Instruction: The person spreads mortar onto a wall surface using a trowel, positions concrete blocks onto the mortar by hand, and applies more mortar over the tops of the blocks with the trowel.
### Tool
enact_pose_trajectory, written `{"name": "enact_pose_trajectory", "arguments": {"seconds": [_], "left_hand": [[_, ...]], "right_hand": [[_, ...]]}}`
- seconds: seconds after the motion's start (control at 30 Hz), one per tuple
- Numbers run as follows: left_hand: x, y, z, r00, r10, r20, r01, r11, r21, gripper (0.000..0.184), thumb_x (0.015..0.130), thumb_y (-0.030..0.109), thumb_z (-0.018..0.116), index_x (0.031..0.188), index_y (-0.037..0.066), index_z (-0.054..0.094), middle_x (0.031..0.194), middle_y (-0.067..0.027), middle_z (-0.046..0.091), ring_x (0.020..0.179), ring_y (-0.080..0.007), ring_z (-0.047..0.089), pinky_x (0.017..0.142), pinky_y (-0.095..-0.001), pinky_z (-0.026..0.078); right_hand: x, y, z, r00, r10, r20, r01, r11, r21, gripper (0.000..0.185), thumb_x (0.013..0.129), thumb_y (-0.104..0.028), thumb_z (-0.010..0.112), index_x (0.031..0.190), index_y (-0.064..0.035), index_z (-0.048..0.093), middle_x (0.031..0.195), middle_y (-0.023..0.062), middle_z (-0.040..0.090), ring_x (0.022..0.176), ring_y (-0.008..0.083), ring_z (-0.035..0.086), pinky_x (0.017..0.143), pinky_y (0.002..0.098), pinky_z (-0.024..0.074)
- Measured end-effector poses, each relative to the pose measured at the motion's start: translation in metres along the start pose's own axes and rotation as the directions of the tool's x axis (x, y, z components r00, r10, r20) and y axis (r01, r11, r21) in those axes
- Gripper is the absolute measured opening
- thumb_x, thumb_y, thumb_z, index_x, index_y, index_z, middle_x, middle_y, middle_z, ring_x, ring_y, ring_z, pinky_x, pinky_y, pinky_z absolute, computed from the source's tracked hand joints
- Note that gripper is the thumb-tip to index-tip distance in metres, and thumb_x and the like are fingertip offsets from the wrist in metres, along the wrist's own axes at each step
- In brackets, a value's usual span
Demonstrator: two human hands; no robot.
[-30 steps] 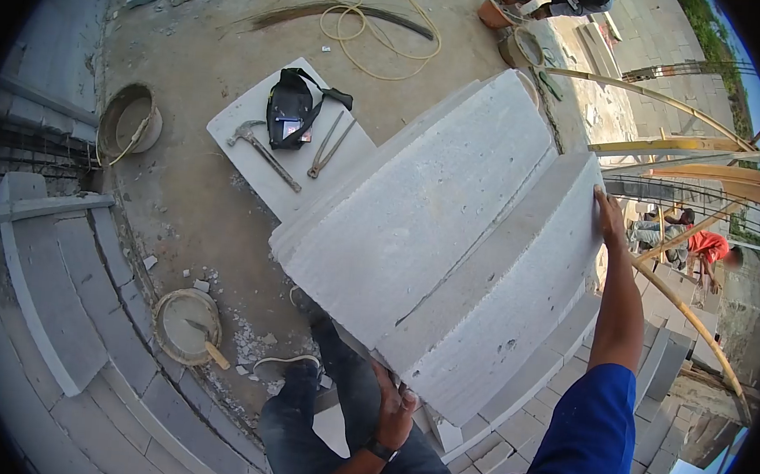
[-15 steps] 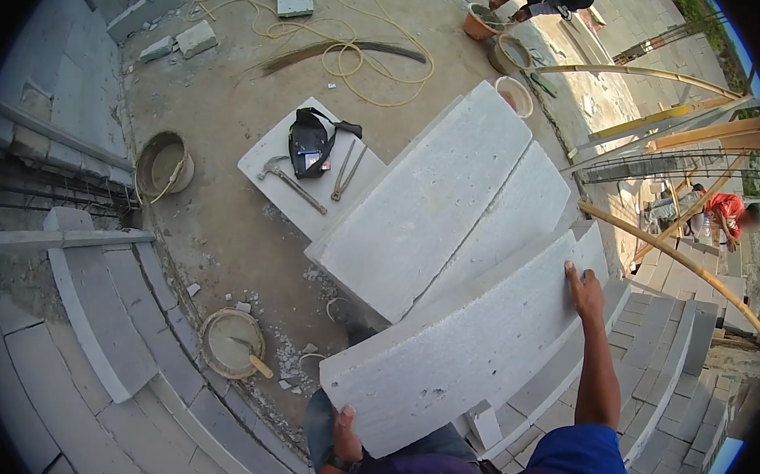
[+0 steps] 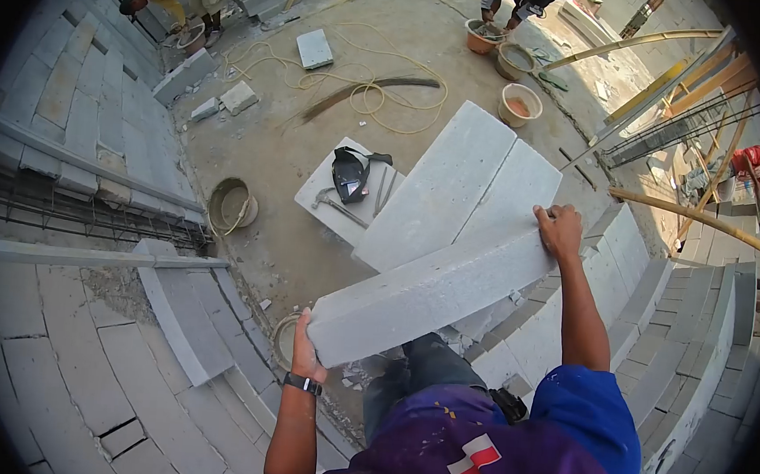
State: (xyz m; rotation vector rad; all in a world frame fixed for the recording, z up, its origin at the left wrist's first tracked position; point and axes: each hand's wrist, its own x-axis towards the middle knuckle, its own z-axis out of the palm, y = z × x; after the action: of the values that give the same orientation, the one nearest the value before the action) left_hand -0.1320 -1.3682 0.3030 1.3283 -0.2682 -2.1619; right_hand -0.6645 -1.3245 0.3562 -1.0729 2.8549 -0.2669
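Dusty concrete floor (image 3: 283,167) out beyond my fingers, block wall (image 3: 75,119) off past the left ones. Got one long pale block (image 3: 434,287) clasped between both hands: left hand (image 3: 307,351) gripping one end, right hand (image 3: 561,233) bent over the edge near the other. Hammer (image 3: 344,211) and black bag (image 3: 347,175) sit on a slab (image 3: 317,178) beyond my fingers.

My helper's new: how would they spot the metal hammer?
Find the two big pale-grey blocks side by side. Left of these, a smaller grey slab bears a black fabric bag. The metal hammer lies by it; its single shaft differs from the two-legged metal pincers.
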Motion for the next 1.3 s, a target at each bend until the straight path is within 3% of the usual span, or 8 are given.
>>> {"name": "enact_pose_trajectory", "arguments": {"seconds": [0.17, 0.37, 0.47, 0.57, 0.7, 0.77, 0.97, 1.3], "left_hand": [[0.020, 0.032, 0.020, 0.988, -0.067, -0.136, 0.074, 0.996, 0.047, 0.072, 0.098, 0.064, 0.052, 0.140, 0.005, 0.056, 0.130, -0.0125, 0.066, 0.116, -0.0313, 0.065, 0.097, -0.0467, 0.052], [0.017, -0.010, -0.015, 0.893, 0.400, -0.206, -0.340, 0.899, 0.274, 0.075, 0.098, 0.051, 0.064, 0.149, -0.001, 0.045, 0.143, -0.0129, 0.058, 0.131, -0.0286, 0.055, 0.112, -0.0363, 0.040], [-0.023, -0.005, 0.046, 0.683, 0.723, -0.105, -0.501, 0.568, 0.653, 0.093, 0.089, 0.048, 0.077, 0.155, -0.003, 0.036, 0.155, -0.0155, 0.046, 0.144, -0.0350, 0.041, 0.121, -0.0400, 0.030], [-0.048, 0.006, 0.094, 0.619, 0.706, 0.344, -0.266, -0.224, 0.937, 0.104, 0.079, 0.048, 0.083, 0.159, 0.006, 0.032, 0.162, -0.0224, 0.035, 0.151, -0.0408, 0.029, 0.123, -0.0528, 0.023], [-0.045, 0.012, 0.152, 0.882, 0.278, 0.380, -0.149, -0.601, 0.785, 0.126, 0.064, 0.053, 0.090, 0.163, 0.012, 0.023, 0.164, -0.0227, 0.028, 0.152, -0.0418, 0.024, 0.122, -0.0659, 0.012], [-0.033, 0.013, 0.155, 0.918, 0.214, 0.334, -0.102, -0.686, 0.720, 0.134, 0.060, 0.056, 0.091, 0.164, 0.015, 0.017, 0.165, -0.0211, 0.026, 0.152, -0.0408, 0.024, 0.121, -0.0688, 0.010], [-0.016, 0.025, 0.133, 0.885, 0.219, 0.411, -0.205, -0.609, 0.766, 0.133, 0.056, 0.057, 0.093, 0.162, 0.018, 0.023, 0.161, -0.0209, 0.030, 0.150, -0.0378, 0.029, 0.119, -0.0648, 0.018], [-0.007, 0.009, 0.104, 0.800, 0.356, 0.483, -0.234, -0.555, 0.798, 0.116, 0.054, 0.042, 0.091, 0.153, 0.010, 0.041, 0.133, -0.0180, 0.054, 0.131, -0.0347, 0.049, 0.113, -0.0542, 0.029]], "right_hand": [[0.027, -0.035, 0.009, 0.998, -0.051, 0.036, 0.053, 0.997, -0.056, 0.050, 0.092, -0.047, 0.063, 0.101, 0.0001, 0.078, 0.117, 0.0212, 0.067, 0.118, 0.0390, 0.058, 0.101, 0.0540, 0.0442], [-0.002, -0.024, 0.020, 0.925, -0.366, -0.100, 0.371, 0.928, 0.031, 0.063, 0.098, -0.058, 0.053, 0.129, -0.0050, 0.068, 0.142, 0.0232, 0.055, 0.143, 0.0413, 0.038, 0.120, 0.0543, 0.0239], [-0.048, -0.053, 0.023, 0.822, -0.564, 0.077, 0.567, 0.823, -0.018, 0.074, 0.099, -0.062, 0.049, 0.152, -0.0099, 0.048, 0.158, 0.0258, 0.037, 0.152, 0.0417, 0.024, 0.125, 0.0599, 0.0098], [-0.111, -0.091, 0.018, 0.604, -0.764, 0.227, 0.761, 0.637, 0.123, 0.079, 0.097, -0.064, 0.050, 0.156, -0.0120, 0.041, 0.161, 0.0260, 0.033, 0.154, 0.0414, 0.021, 0.124, 0.0642, 0.0052], [-0.144, -0.115, 0.006, 0.215, -0.938, 0.273, 0.892, 0.302, 0.336, 0.086, 0.091, -0.066, 0.059, 0.157, -0.0146, 0.040, 0.163, 0.0238, 0.030, 0.155, 0.0400, 0.020, 0.125, 0.0630, 0.0047], [-0.124, -0.099, 0.009, 0.231, -0.921, 0.313, 0.891, 0.330, 0.312, 0.091, 0.086, -0.066, 0.065, 0.157, -0.0156, 0.039, 0.164, 0.0232, 0.028, 0.155, 0.0393, 0.020, 0.126, 0.0611, 0.0055], [-0.029, -0.027, -0.044, 0.477, -0.717, 0.508, 0.856, 0.509, -0.086, 0.113, 0.068, -0.054, 0.086, 0.159, -0.0138, 0.032, 0.160, 0.0259, 0.031, 0.153, 0.0419, 0.023, 0.127, 0.0591, 0.0089], [-0.009, -0.039, -0.032, 0.414, -0.716, 0.562, 0.903, 0.401, -0.154, 0.122, 0.053, -0.035, 0.095, 0.153, -0.0040, 0.031, 0.134, 0.0222, 0.048, 0.132, 0.0379, 0.044, 0.120, 0.0547, 0.0257]]}}
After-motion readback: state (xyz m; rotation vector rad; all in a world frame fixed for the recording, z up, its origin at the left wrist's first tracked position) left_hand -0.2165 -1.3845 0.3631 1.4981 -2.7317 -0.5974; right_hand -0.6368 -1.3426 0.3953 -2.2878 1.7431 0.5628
